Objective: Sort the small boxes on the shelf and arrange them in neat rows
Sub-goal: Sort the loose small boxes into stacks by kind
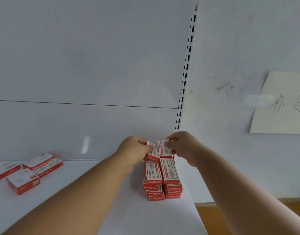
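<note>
Red-and-white staple boxes (162,178) stacked in two columns near white shelf's (112,209) right end, left hand (137,150) pinching tilted rear box (153,151), right hand (183,146) pinching upright neighbour box (164,149), loose boxes (27,170) far left, handwritten paper note (279,106) on wall (230,65).

A shop is indicated: a white retail shelf (112,200), a slotted upright (186,72) at its back corner, identical red-and-white boxes (169,170) stacked, and a handwritten note (281,106).
</note>
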Demonstrator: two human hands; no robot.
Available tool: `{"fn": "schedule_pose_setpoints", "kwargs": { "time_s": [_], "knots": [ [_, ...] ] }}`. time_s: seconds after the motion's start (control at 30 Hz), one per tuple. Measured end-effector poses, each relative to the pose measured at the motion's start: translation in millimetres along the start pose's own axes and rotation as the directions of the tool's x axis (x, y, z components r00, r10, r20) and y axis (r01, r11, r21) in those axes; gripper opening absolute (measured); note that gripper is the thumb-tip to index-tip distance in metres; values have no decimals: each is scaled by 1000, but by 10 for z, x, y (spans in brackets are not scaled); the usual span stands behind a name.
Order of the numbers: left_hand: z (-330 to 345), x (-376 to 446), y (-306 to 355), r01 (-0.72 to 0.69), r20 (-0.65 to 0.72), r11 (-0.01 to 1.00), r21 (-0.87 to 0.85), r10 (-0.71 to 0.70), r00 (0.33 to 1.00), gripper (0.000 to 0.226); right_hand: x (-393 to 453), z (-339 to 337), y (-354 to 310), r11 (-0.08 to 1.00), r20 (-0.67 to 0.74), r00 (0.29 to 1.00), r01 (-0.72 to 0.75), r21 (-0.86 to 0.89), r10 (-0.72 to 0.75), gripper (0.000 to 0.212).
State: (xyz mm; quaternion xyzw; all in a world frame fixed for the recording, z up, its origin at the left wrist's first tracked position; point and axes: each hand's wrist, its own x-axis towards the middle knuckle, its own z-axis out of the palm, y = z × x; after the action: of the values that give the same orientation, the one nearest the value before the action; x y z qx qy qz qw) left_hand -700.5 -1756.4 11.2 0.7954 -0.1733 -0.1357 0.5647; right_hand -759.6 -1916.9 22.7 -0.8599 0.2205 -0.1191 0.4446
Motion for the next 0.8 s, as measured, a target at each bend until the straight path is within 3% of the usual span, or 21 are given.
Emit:
{"fn": "schedule_pose_setpoints", "kwargs": {
  "time_s": [0.3,0.37,0.43,0.63,0.8],
  "knots": [
    [73,-25,-70,-30,-98,972,231,54,994,13,-17,6,87,988,75,996,53,-145,-43,22],
    [66,-33,-82,-28,-125,971,239,59,990,26,-6,9,68,978,65,996,73,-193,-62,19],
    [57,-61,-74,-59,-130,961,270,97,987,32,-33,7,2,958,5,996,91,-273,-93,34],
    [-110,-181,-86,-192,-183,894,405,286,941,29,-172,182,-304,868,-66,937,291,-401,-344,34],
    [-602,-291,-231,-249,-160,867,432,345,925,23,-331,547,-643,848,-70,913,343,-404,-403,30]
  ]
}}
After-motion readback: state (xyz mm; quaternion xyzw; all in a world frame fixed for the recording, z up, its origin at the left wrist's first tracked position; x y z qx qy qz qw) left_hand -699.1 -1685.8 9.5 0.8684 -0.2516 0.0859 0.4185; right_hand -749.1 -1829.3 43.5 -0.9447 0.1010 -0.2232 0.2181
